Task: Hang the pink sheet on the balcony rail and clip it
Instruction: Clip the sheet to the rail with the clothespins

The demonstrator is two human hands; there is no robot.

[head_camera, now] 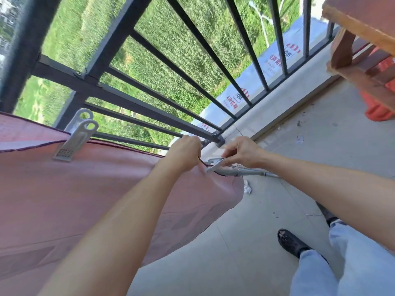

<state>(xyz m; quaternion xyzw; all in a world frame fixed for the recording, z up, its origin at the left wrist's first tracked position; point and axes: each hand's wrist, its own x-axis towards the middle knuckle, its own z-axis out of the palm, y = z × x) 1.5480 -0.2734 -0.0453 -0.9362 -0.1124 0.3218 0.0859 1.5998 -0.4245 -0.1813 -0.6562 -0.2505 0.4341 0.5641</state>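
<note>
The pink sheet [64,189] hangs draped over a thin grey rod [250,173] in front of the black balcony railing [132,101]. A white clip [74,138] pinches the sheet's top edge at the left. My left hand [183,154] is closed on the sheet's upper edge near its right end. Just to its right, my right hand [241,152] pinches a second white clip [213,164], which sits at the sheet's edge over the rod. Whether that clip's jaws are around the fabric is hidden by my fingers.
A wooden stool or table [363,39] stands at the right, with an orange object [380,107] under it. My legs in light jeans and a black shoe [292,242] are on the grey tiled floor [299,146]. Grass lies far below the railing.
</note>
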